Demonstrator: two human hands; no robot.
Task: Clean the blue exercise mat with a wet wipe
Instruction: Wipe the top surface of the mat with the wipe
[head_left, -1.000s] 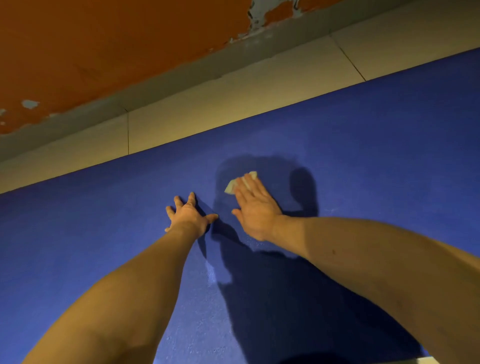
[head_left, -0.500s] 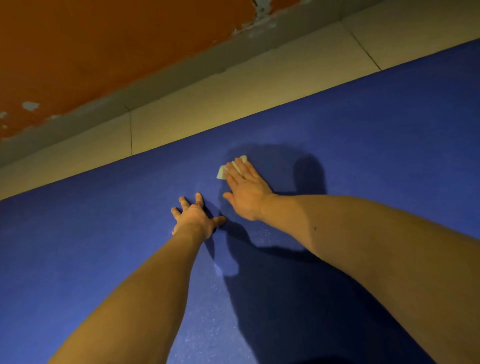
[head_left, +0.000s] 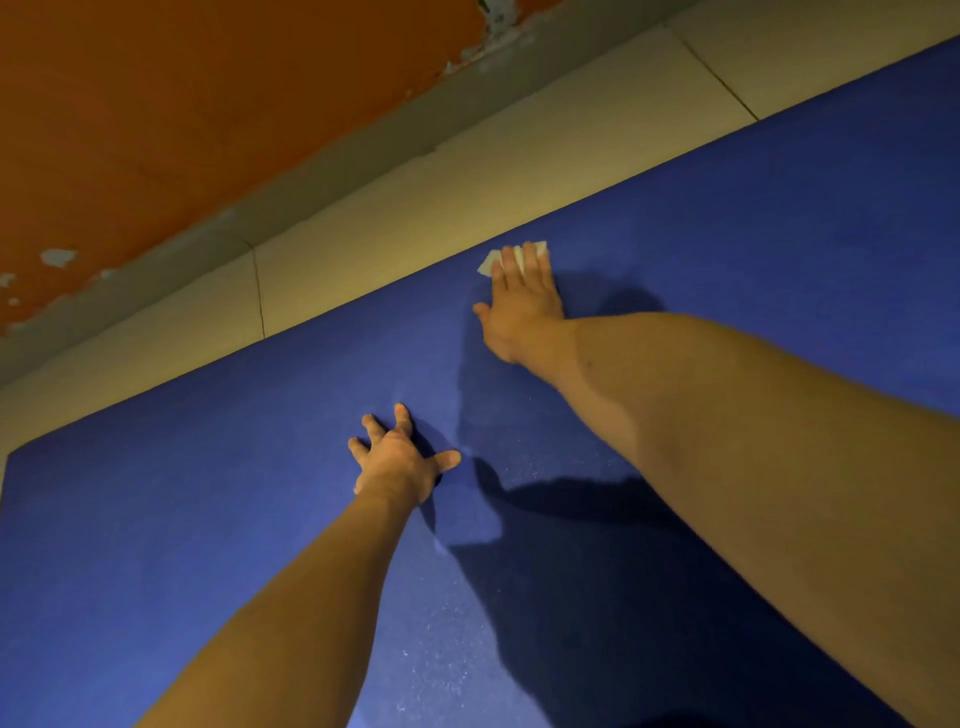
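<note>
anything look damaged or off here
Only the orange wall: its paint has flaked off in patches at the lower left and top, above the grey skirting. The blue mat looks intact, with pale specks near the bottom. The right hand presses the wipe by the far edge.

Pale cream floor tiles (head_left: 415, 218) run in a band from the near left to the far right, split by thin dark grout joints (head_left: 258, 293). Beyond them lies a grey skirting strip (head_left: 322, 187). Farther still rises an orange wall (head_left: 208, 93), its paint chipped in pale patches (head_left: 58, 256) at left and top right.
</note>
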